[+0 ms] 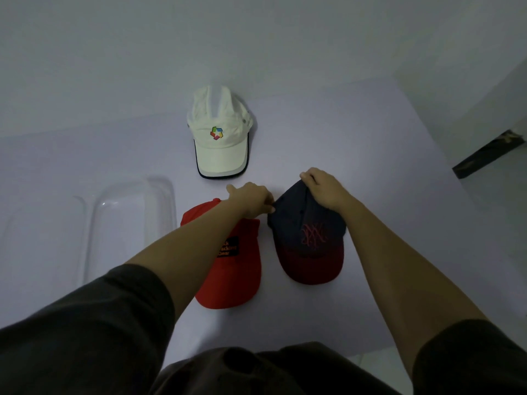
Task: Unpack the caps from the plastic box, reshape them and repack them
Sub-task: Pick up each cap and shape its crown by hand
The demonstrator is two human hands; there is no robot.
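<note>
Holding the dark navy fabric cap with the dark red brim [309,238] at its rear with both hands. Pinching its left rear edge with the left hand [251,201], fingers tucked in against the cloth. Curling the right hand [325,189] over the top rear of the crown, fingertips hooked over the edge and gripping it. Resting this cap on the pale lilac tabletop [385,155], brim pointing toward the person. Reaching the left forearm across the bright red fabric cap with a black patch [233,280], lying just left of the navy one, brim also toward the person. Facing the white fabric cap with a multicoloured logo [219,138], set farther back and apart from both, dark-edged brim toward the person. Working to the right of the clear, rounded-rectangular plastic box [131,218], standing on the tabletop just left of the red cap.
</note>
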